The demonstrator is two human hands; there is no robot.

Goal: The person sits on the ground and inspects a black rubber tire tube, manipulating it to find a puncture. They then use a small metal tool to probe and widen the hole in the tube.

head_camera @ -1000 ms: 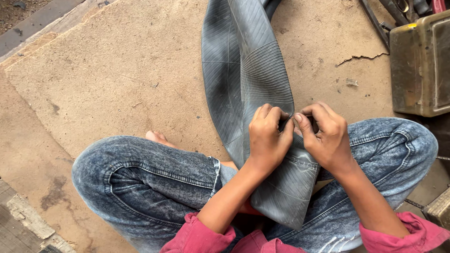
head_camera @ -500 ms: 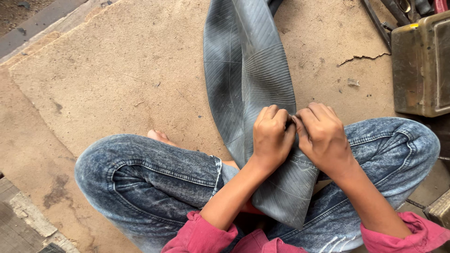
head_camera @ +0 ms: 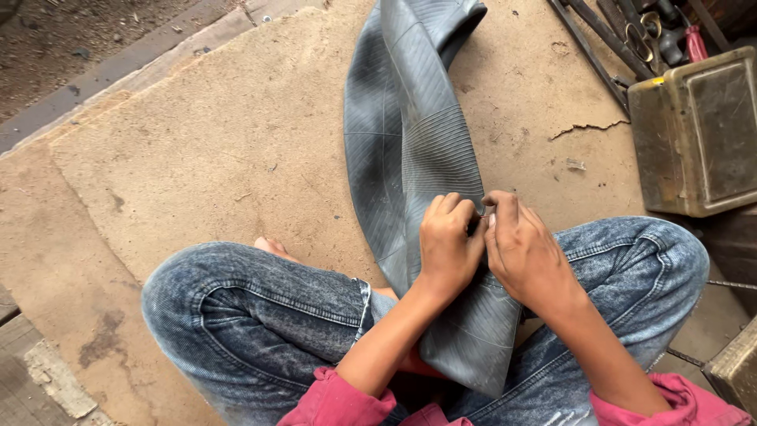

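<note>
From the head camera we look down at our own lap, where we sit cross-legged on a worn, tan concrete floor (head_camera: 197, 150) in faded blue jeans (head_camera: 260, 315) and pink sleeves (head_camera: 339, 398). A flattened dark grey rubber inner tube (head_camera: 410, 134) lies draped over our lap and runs away from us across the floor, curving to the upper middle of the view, where its far end folds over. Its surface is dull and dusty, marked with fine parallel ribs and a few crosswise seams and creases. Our left hand (head_camera: 447, 241) and right hand (head_camera: 524, 248) meet side by side on the tube's right edge just above our knee, fingers curled and fingertips pinched together on the rubber at one small spot; what sits between the fingertips is too small to tell. A bare foot (head_camera: 272, 246) peeks out beside the left knee. To the upper right, well apart from the hands, stands a grimy olive metal box (head_camera: 698, 134), with dark metal tools (head_camera: 631, 31) lying beyond it.
</note>
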